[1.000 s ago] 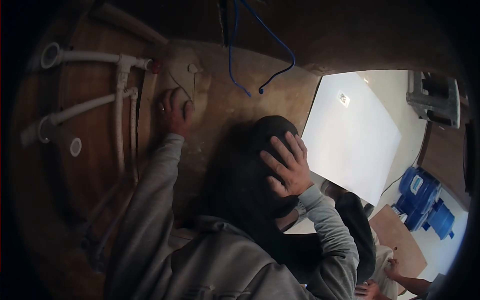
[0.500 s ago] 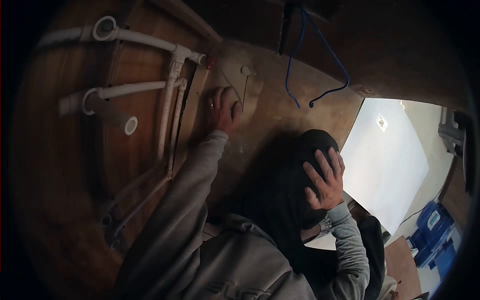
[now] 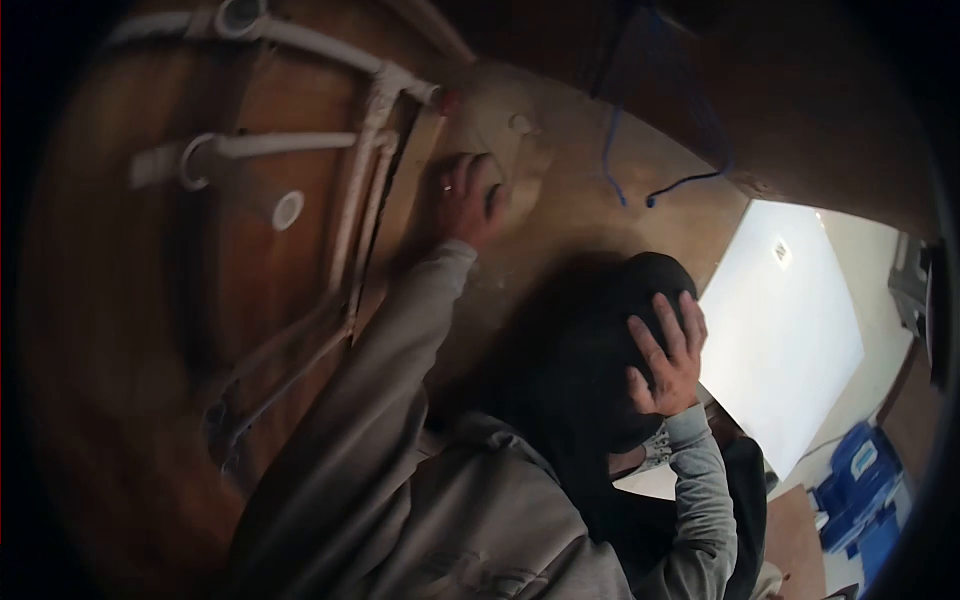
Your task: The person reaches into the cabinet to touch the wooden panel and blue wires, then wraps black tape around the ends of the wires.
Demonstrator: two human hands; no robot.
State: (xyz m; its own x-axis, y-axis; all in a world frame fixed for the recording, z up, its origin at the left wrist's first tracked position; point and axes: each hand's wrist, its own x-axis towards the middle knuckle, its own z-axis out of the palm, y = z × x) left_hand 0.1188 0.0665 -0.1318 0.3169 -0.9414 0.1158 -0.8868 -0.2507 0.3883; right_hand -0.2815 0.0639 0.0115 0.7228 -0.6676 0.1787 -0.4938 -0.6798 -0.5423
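Observation:
My left hand (image 3: 470,202), with a ring on one finger, rests against a light wooden panel (image 3: 575,155). Its fingers are bent and slightly apart, and I make out nothing held in them. A small pale round spot (image 3: 520,124) lies on the panel just beyond the fingertips. On my bent knee (image 3: 610,330), covered in black cloth, lies my right hand (image 3: 672,358) with its fingers spread. Both arms wear grey sleeves (image 3: 385,340).
White plastic pipes (image 3: 375,110) with tee joints run along the brown wooden wall at left. A blue wire loop (image 3: 612,160) hangs from the dark board overhead. At right are a bright white panel (image 3: 785,330) and blue containers (image 3: 855,470).
The view has shifted, so the pipes, panel and hands appear further right, the left side slightly higher. Both hands keep their places on the panel and knee.

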